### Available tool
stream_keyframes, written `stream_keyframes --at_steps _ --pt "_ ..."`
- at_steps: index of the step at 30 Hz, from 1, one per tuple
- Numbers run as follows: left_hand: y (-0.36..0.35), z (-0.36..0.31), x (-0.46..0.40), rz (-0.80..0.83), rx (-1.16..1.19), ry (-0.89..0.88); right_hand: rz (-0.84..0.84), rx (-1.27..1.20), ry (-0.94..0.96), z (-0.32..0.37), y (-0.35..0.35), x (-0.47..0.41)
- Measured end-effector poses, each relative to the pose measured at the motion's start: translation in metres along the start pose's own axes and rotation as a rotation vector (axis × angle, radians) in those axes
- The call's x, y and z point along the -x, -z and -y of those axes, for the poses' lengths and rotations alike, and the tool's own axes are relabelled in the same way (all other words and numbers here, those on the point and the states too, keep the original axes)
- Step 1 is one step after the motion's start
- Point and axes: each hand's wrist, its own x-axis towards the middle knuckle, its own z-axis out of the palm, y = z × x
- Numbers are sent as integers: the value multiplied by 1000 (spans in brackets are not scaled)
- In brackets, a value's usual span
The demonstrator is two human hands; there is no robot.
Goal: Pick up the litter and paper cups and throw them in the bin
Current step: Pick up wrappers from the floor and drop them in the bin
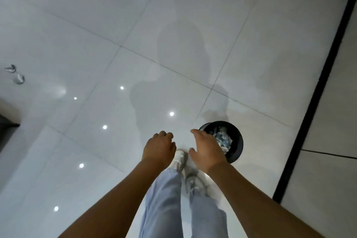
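A: Nearest the camera, what is seen?

B: Two bare forearms are stretched forward over pale blue trousers [164, 205] and white shoes [180, 158]. The left hand [159, 149] is held with its fingers curled under, and nothing can be seen in it. The right hand [207, 150] is spread, fingers straight and apart, with nothing held.

A: Where is the bin placed?

B: The black round bin [236, 137] is stood on the white tiled floor [135, 25] at about three o'clock from the right hand, its near rim partly covered by that hand. Crumpled white and blue litter [224, 139] is seen inside it.

A: Is anything left on the floor?

B: Two small pieces, taken to be paper cups [18, 78] though blurred, are seen lying at about nine o'clock, well apart from the bin and both hands. A dark border strip [316, 91] is run along the floor at three o'clock.
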Motion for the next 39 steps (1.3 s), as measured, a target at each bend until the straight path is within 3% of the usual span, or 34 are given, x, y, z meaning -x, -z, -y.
stream_keyframes --at_steps 8,15,26,32,39 --pt "46 53 139 -43 153 255 168 312 280 98 19 72" --pt "43 130 280 -170 375 572 277 528 566 212 -37 134" --pt "-79 237 549 -295 706 1024 470 847 973 357 -247 311" --pt "-157 289 697 -353 826 1206 578 960 1129 401 -378 430" --pt "-218 332 811 -406 953 1366 691 1041 1246 433 -484 528"
